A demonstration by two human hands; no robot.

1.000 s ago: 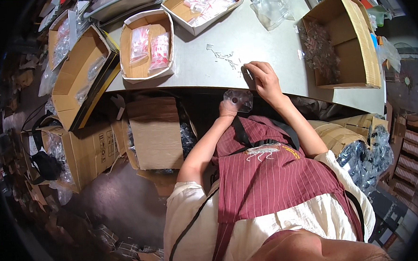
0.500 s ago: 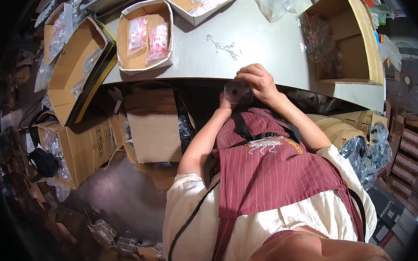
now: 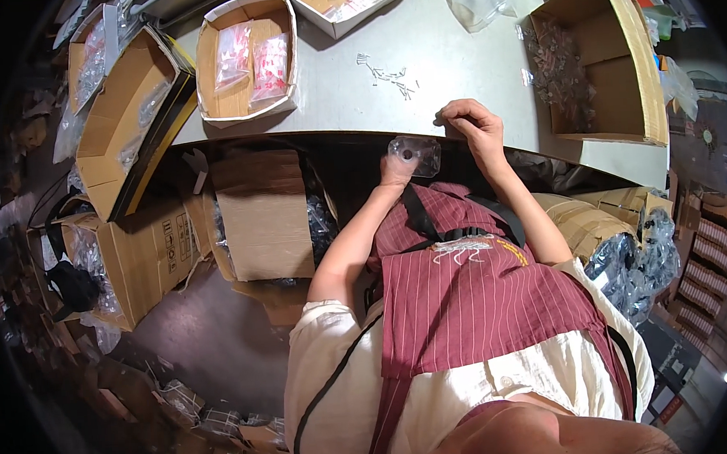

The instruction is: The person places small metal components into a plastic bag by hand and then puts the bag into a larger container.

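Note:
My left hand (image 3: 395, 173) is closed on the edge of a clear plastic piece with a dark round spot in it (image 3: 427, 159), held just in front of the table's near edge. Apart from it, to the right, my right hand (image 3: 480, 130) hovers over that edge. Its fingers are bent and pinched together; whatever may be between the fingertips is too small to make out. Beyond both hands, a loose scatter of small thin metal pins or screws (image 3: 388, 78) lies on the pale grey table (image 3: 332, 89).
An open carton with bags of red-and-white contents (image 3: 208, 91) stands left on the table, and another carton (image 3: 337, 29) behind it. At right, a cardboard box on its side (image 3: 619, 90) holds small clear parts. A clear plastic bag (image 3: 477, 3) lies at the back. Cardboard boxes (image 3: 263, 224) crowd below.
My right hand has left the clear plastic piece and moved right, over the table edge. My left hand keeps the piece, which now shows more fully.

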